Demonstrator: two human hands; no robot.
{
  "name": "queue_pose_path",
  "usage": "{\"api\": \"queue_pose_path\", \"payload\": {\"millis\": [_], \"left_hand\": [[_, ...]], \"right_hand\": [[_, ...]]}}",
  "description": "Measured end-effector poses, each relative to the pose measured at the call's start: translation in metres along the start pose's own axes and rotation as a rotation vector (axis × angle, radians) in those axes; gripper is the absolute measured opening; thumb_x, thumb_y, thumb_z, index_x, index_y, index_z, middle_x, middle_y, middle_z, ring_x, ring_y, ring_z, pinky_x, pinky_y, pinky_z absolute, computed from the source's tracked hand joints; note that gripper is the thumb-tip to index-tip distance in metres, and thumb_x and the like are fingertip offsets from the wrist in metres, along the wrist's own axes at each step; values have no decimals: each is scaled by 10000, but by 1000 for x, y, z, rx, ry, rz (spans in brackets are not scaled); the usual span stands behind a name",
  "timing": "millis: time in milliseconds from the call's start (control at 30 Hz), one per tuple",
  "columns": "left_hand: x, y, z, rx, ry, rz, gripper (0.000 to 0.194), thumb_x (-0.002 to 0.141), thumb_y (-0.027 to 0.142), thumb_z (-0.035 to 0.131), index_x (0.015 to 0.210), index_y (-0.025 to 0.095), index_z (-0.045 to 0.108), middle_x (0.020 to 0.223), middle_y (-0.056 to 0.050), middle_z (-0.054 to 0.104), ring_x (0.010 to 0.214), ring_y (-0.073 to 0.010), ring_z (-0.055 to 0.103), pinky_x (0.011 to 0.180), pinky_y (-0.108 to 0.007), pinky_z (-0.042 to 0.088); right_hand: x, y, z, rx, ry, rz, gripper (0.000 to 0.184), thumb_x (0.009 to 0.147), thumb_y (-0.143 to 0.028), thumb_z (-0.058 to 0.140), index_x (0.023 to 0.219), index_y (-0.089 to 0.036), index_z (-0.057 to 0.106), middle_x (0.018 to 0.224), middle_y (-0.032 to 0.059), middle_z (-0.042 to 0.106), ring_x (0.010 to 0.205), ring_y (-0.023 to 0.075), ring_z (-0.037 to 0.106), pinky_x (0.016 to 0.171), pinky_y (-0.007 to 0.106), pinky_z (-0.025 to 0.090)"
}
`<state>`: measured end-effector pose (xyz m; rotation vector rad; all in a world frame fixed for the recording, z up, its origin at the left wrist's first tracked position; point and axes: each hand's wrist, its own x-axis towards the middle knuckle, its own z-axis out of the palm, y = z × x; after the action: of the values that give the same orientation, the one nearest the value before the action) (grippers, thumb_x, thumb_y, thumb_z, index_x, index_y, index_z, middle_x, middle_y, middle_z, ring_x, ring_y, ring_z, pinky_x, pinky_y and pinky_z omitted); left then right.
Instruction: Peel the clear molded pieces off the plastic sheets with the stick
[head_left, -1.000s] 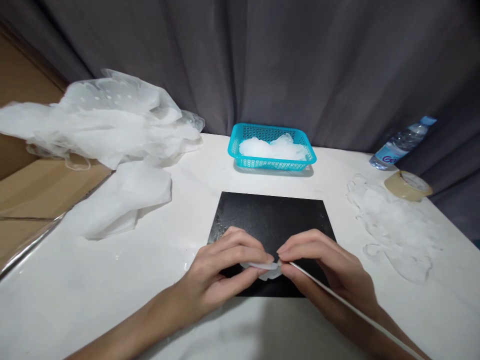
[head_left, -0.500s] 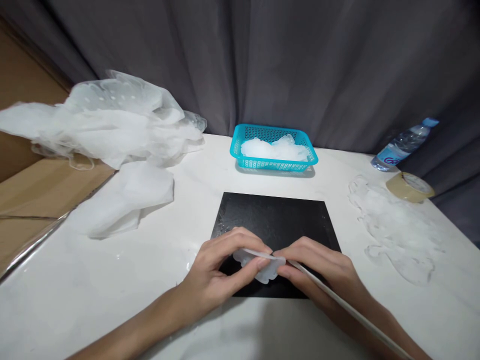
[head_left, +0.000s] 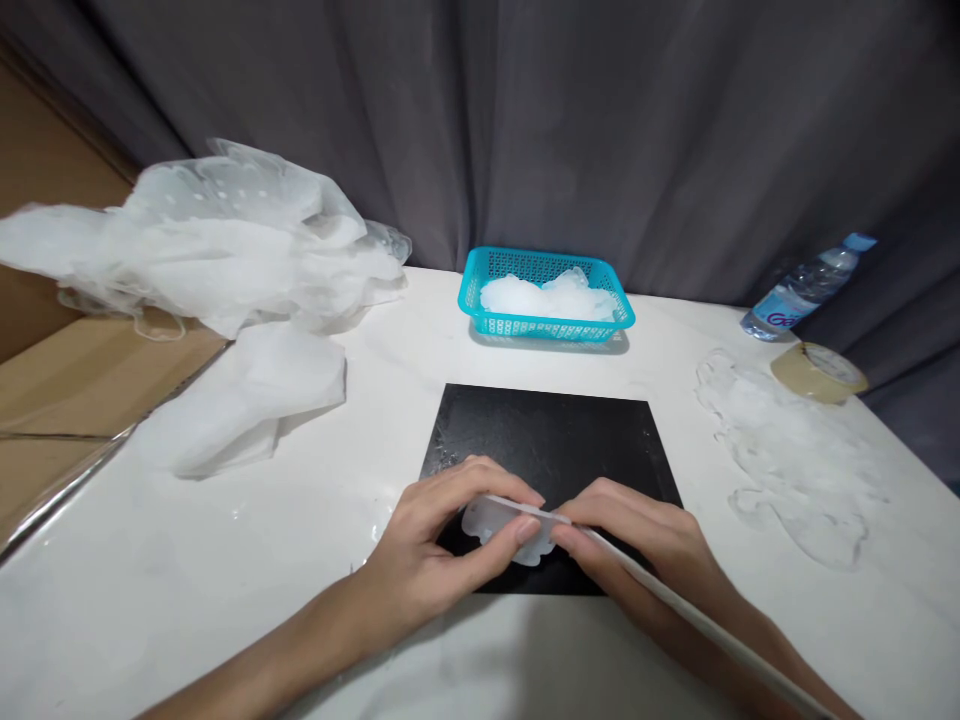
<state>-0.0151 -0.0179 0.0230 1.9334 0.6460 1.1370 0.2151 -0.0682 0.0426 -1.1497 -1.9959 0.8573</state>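
Over the black board [head_left: 555, 440], a thin, translucent white piece with a scalloped edge [head_left: 489, 518] is held up. My left hand [head_left: 431, 545] pinches it between thumb and fingers along its folded or straight upper edge. My right hand [head_left: 649, 545] pinches at the right end of the same edge, its fingertips close to the left ones. From there a narrow white strip [head_left: 701, 618] runs across the right hand and forearm to the lower right. I cannot tell whether the strip joins the piece. The fingers partly cover the piece.
A turquoise basket [head_left: 551, 325] with white pieces stands behind the board. White sheer material [head_left: 247, 250] is heaped at the left by a cardboard box [head_left: 97, 375]. On the right are translucent scraps [head_left: 795, 440], a tape roll [head_left: 817, 373] and a water bottle [head_left: 806, 290].
The scalloped piece has tilted slightly and shows a little more of its left part. My right fingertips have shifted slightly left along its edge; both hands keep their pinch.
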Motion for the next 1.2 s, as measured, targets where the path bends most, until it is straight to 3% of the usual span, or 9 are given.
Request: {"api": "queue_pose_path", "payload": {"millis": [233,600,733,833,933,1200], "left_hand": [[4,4,0,35,6,18,135,948,112,737,1048,203,739,830,-32,786,696,-158,683,675,-274,525],[4,8,-5,91,-73,-8,126,994,101,670,1055,208,699,901,-34,766,804,-171,688,762,-281,517],[4,11,-9,150,-170,-28,205,1038,80,593,1153,235,660,1002,-15,752,909,-162,679,852,-267,508],[3,13,-9,170,-226,-1,256,1055,72,555,1218,251,637,1068,-10,751,969,-157,681,900,-264,505],[0,12,-9,168,-218,-60,266,1048,96,586,1246,270,619,1080,0,744,980,-152,701,884,-248,523],[1,12,-11,96,-335,-191,110,1063,190,598,1143,252,642,1048,-8,741,943,-160,709,835,-252,534]], "right_hand": [[7,-2,0,-33,33,-80,206,1089,-232,518,980,-211,692,837,10,691,733,148,655,704,263,506],[8,-2,-2,-40,73,-146,230,1083,-261,510,979,-199,706,802,32,697,707,161,654,667,275,522],[7,-1,-7,-39,135,-63,150,1052,-208,554,1029,-215,702,882,25,709,787,160,687,745,268,538],[5,1,-8,-34,114,-45,121,1037,-195,572,1034,-213,691,871,11,695,762,149,674,732,266,526],[4,0,-6,-30,87,-65,143,1036,-190,548,1049,-206,690,865,14,692,747,150,661,705,270,514],[6,-11,-13,94,-18,145,104,1010,-208,624,981,-235,720,805,-38,692,717,108,668,685,187,518]]}}
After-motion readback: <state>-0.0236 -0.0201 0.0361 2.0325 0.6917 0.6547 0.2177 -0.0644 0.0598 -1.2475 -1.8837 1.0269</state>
